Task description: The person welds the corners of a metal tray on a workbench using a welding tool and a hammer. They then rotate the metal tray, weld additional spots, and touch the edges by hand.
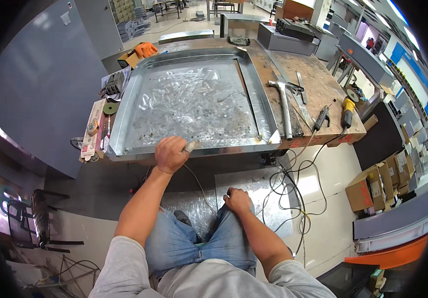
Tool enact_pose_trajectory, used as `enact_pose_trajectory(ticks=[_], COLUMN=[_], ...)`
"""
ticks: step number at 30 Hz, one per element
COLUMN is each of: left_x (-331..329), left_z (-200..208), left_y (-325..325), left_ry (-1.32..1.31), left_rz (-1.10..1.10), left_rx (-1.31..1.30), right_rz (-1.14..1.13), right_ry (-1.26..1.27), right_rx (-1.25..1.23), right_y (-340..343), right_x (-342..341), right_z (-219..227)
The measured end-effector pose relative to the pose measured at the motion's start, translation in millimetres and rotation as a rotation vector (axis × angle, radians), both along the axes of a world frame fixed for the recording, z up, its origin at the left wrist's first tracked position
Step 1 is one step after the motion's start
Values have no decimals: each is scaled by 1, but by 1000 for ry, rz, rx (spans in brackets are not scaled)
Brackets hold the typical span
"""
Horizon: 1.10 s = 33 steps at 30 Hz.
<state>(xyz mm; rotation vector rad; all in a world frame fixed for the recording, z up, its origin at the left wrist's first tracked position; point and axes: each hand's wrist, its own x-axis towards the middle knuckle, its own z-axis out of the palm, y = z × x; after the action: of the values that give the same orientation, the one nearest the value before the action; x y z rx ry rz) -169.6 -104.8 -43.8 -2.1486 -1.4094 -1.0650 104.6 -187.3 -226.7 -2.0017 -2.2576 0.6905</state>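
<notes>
A large shallow sheet-metal tray (194, 107) with raised sides lies on the wooden workbench, its inner surface scuffed and marked. My left hand (171, 154) is closed over the tray's front edge, left of its middle. Something pale covers the end of its thumb; whether it is a wrap cannot be made out. My right hand (237, 199) rests at my right knee, below the bench edge, with curled fingers; what they hold, if anything, is hidden. Right of the tray lie a hammer (284, 107), a welding torch or similar handled tool (320, 119) and a yellow-and-black angle grinder (347, 112).
The workbench (313, 67) also bears orange gloves (146, 49) at the far left and a long cardboard box (93, 130) with discs. Black cables (298, 198) hang from the bench and coil on the floor. Cardboard boxes (373, 186) stand at the right, a chair (40, 218) at the left.
</notes>
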Motion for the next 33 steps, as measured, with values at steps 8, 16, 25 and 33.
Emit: enact_pose_trajectory(ticks=[8, 16, 25, 33], left_x=[-8, -37, -36, -31], left_z=[-1, -3, 2, 16], left_y=[14, 15, 9, 7], left_ry=[-52, -81, 16, 218], left_rz=[37, 58, 38, 180], left_rx=[-75, -132, -285, -564], right_rz=[-35, -62, -48, -50], right_ry=[28, 65, 65, 74], right_rx=[18, 12, 41, 43], right_y=[0, -5, -6, -7], right_x=[10, 12, 8, 13], right_z=[-2, 11, 10, 3])
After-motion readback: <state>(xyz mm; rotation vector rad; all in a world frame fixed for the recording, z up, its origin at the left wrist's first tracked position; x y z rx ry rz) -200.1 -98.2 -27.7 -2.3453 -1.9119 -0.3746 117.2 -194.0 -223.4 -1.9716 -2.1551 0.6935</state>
